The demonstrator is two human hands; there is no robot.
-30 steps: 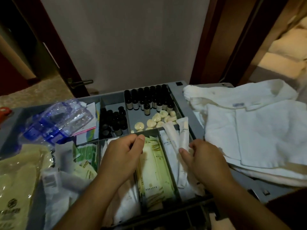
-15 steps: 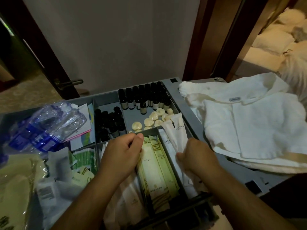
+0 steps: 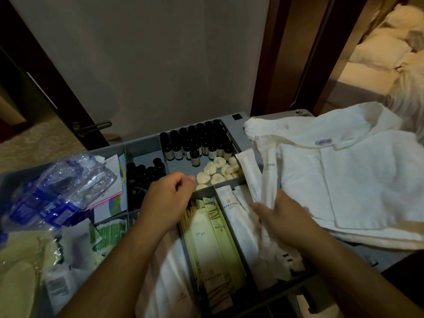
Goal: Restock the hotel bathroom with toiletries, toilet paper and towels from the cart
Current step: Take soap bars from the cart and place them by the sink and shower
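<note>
The grey divided cart tray (image 3: 146,145) holds toiletries. My right hand (image 3: 284,216) grips two long white sachets (image 3: 259,177) that stick up over the right compartment of white packets (image 3: 234,216). My left hand (image 3: 169,200) has its fingers curled over the divider at the top of the green-and-cream sachets (image 3: 213,244); whether it pinches one is hidden. Small dark bottles (image 3: 197,143) fill the back compartments, with round cream soaps (image 3: 215,171) in front of them. Folded white towels (image 3: 358,180) lie on the cart's right side.
Crumpled plastic water-bottle wrap (image 3: 62,191) sits on the tray's left, over yellowish bagged items (image 3: 20,271). A green packet stack (image 3: 110,235) lies near it. A white wall and dark door with handle (image 3: 94,128) stand behind; bedding (image 3: 385,51) shows through the right doorway.
My right hand has lifted the white sachets higher and further right. My left hand stays at the divider above the green sachets. The view has tilted a little.
</note>
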